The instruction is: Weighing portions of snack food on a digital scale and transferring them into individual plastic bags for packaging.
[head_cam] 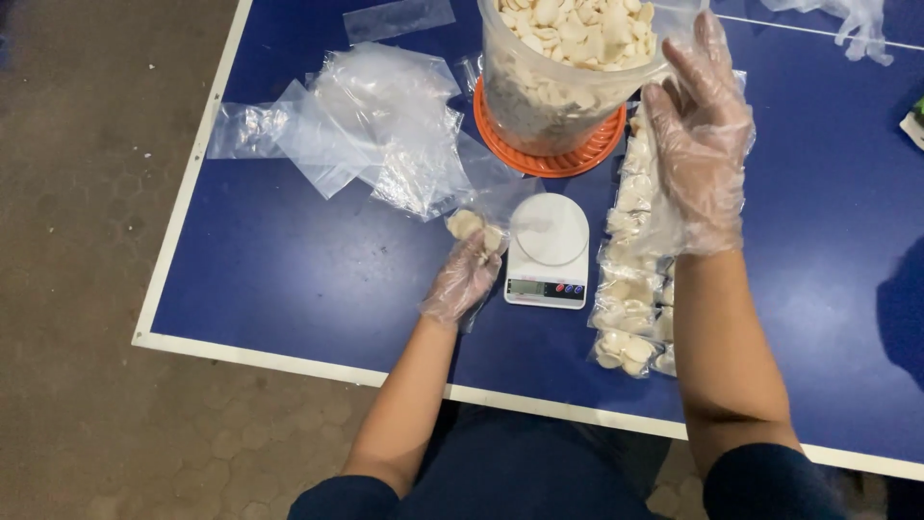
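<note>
The gloved left hand (465,277) pinches a few pale chips (472,227) beside the small white scale (547,252). The gloved right hand (701,144), fingers wide, touches the big clear plastic tub (549,101).

Your left hand (466,274) and your right hand (701,144) each wear a thin, clear, loose-fitting disposable plastic glove that crinkles and ends at the wrist. Your forearms are bare below dark navy sleeves pushed up near the elbows, and your lap shows dark blue fabric.
</note>
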